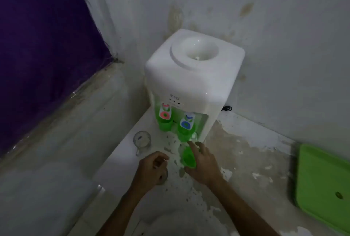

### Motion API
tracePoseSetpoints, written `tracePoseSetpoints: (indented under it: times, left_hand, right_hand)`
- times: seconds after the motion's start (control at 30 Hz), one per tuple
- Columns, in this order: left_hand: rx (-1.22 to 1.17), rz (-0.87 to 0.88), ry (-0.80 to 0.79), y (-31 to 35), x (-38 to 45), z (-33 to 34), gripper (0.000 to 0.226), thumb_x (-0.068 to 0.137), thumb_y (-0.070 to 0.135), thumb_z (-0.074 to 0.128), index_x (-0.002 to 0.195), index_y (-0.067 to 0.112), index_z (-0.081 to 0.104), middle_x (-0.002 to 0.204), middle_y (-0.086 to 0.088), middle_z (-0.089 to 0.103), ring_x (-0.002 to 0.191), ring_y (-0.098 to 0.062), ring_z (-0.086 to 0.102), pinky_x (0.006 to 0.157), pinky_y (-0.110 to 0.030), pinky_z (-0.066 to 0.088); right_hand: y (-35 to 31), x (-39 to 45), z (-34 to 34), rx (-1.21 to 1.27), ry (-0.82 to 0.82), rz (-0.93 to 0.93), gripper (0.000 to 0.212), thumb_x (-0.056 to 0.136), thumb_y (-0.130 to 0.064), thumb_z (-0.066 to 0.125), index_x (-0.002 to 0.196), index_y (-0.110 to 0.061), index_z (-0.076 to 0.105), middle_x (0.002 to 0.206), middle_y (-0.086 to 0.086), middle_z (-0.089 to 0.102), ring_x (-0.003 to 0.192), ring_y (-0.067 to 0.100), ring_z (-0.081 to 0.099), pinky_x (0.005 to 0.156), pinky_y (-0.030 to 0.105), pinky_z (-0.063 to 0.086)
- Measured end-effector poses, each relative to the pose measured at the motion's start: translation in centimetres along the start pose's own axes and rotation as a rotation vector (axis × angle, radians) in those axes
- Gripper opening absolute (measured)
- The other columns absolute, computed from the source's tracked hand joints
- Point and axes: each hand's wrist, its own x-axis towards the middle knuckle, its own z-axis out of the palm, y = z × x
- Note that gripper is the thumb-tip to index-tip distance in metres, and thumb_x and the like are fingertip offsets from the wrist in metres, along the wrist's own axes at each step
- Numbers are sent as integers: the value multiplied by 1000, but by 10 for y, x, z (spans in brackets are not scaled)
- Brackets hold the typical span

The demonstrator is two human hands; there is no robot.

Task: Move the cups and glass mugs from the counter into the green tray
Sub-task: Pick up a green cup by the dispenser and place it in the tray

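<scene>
- Head view: the right hand (203, 161) grips a small translucent green plastic cup (188, 158), tilted with its mouth toward the camera, just in front of the white countertop water dispenser (191, 76); the thumb lies under the cup and the fingers reach over its far side.
- The left hand (151, 167) is loosely curled in front of the dispenser and left of the green cup; whether it holds anything I cannot tell.
- A clear glass mug (142, 140) with a handle stands upright on the counter, left-front of the dispenser and just beyond the left hand, not touching it.
- Two more green cups (165, 122) (184, 131) sit under the dispenser's taps.
- The flat green plastic tray (322, 188) lies well to the right of the dispenser, at the frame's right edge.
- The pale counter (255, 160) is worn, with flaking patches; the dispenser stands in a corner of stained white walls (284, 46), with a purple curtain (47, 36) far to its left.
- Between the dispenser and the tray the counter surface is open; the counter's left edge runs just beside the mug.
</scene>
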Motion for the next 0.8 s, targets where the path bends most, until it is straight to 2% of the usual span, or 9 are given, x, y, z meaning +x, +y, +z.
tracePoseSetpoints:
  times: [0.1, 0.2, 0.37, 0.43, 0.53, 0.63, 0.67, 0.73, 0.8]
  left_hand:
    - [0, -26, -18, 0, 5, -4, 23, 89, 9, 67, 83, 31, 72, 75, 7, 71, 72, -9, 68, 63, -24, 55]
    - [-6, -39, -41, 2, 8, -2, 23, 89, 8, 67, 84, 29, 73, 75, 2, 72, 72, -11, 67, 64, -27, 54]
    - [-10, -10, -101, 8, 10, 16, 23, 87, 5, 69, 82, 28, 73, 77, 12, 73, 74, -4, 67, 63, -10, 47]
    - [-14, 12, -123, 14, 10, 32, 24, 86, 3, 69, 83, 27, 74, 82, 10, 75, 78, -3, 68, 63, -9, 48]
    - [-96, -15, -167, 29, 7, 65, 25, 86, 4, 71, 90, 28, 72, 94, 9, 74, 84, -3, 68, 67, -10, 49]
    - [-272, -142, -280, 49, 2, 105, 23, 91, 10, 68, 107, 26, 66, 110, 9, 67, 104, -12, 65, 74, -16, 52]
    - [-337, -233, -304, 54, 1, 114, 21, 94, 14, 65, 110, 27, 64, 113, 9, 65, 108, -16, 64, 77, -22, 54]
    - [-444, -446, -371, 66, -3, 136, 16, 95, 29, 62, 110, 31, 64, 114, 5, 68, 106, -17, 67, 84, -39, 57]
    - [-546, -626, -481, 78, -11, 164, 24, 93, 40, 62, 114, 29, 67, 114, -5, 73, 102, -26, 71, 86, -48, 59]
  right_hand:
    - [0, 4, 1, -45, -23, 19, 86, 81, -46, 67, 153, -30, 24, 152, 9, 36, 133, 31, 42, 103, 43, 46]
    - [9, 1, -2, 22, -6, 60, 83, 77, -48, 69, 150, -29, 32, 147, 9, 43, 129, 31, 47, 99, 42, 48]
    - [38, -27, -14, 232, 118, 146, 82, 69, -52, 74, 142, -32, 43, 135, 2, 53, 116, 27, 58, 85, 37, 53]
    - [51, -43, -19, 330, 174, 195, 80, 68, -52, 75, 140, -33, 45, 128, 0, 55, 109, 25, 60, 81, 36, 53]
    - [73, -71, -29, 459, 255, 240, 76, 69, -50, 77, 136, -33, 49, 120, -1, 58, 103, 19, 59, 82, 32, 52]
    - [95, -104, -38, 596, 316, 247, 68, 70, -46, 79, 131, -32, 53, 118, -3, 59, 101, 13, 58, 82, 27, 52]
    - [98, -111, -40, 649, 324, 238, 65, 71, -43, 80, 130, -34, 54, 119, -4, 59, 102, 9, 58, 81, 23, 53]
    - [109, -127, -44, 743, 346, 235, 60, 74, -36, 83, 127, -35, 56, 123, -7, 59, 106, 5, 59, 80, 20, 55]
    - [127, -149, -48, 805, 375, 242, 60, 75, -29, 84, 128, -30, 57, 125, -6, 60, 109, 9, 60, 84, 28, 57]
